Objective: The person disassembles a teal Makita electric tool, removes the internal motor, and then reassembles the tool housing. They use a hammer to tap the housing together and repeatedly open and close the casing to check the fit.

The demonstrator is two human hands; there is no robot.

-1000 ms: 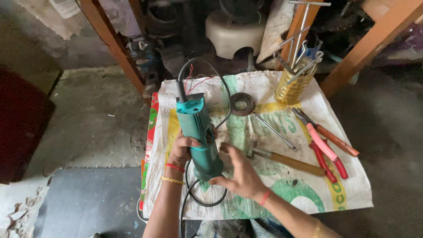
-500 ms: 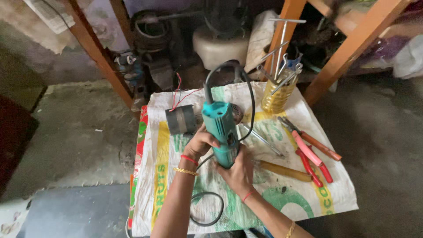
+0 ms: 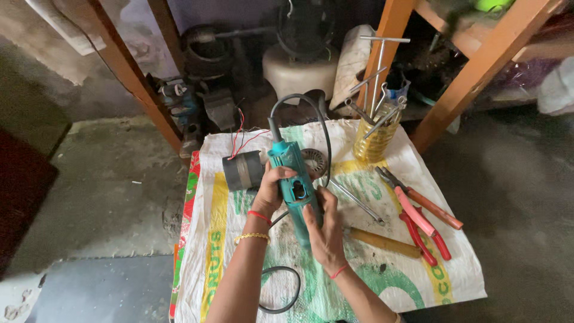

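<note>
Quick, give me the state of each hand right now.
Left hand: closed around the teal power tool.
Right hand: gripping the same tool lower down.

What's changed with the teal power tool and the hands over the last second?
Both hands, left and right, kept their grip on the teal power tool, lifting it off the sack. A grey motor cylinder now shows beside it. Pliers stayed put.

Teal tool housing [image 3: 291, 173] — lower end hidden behind right hand [image 3: 326, 230].
</note>
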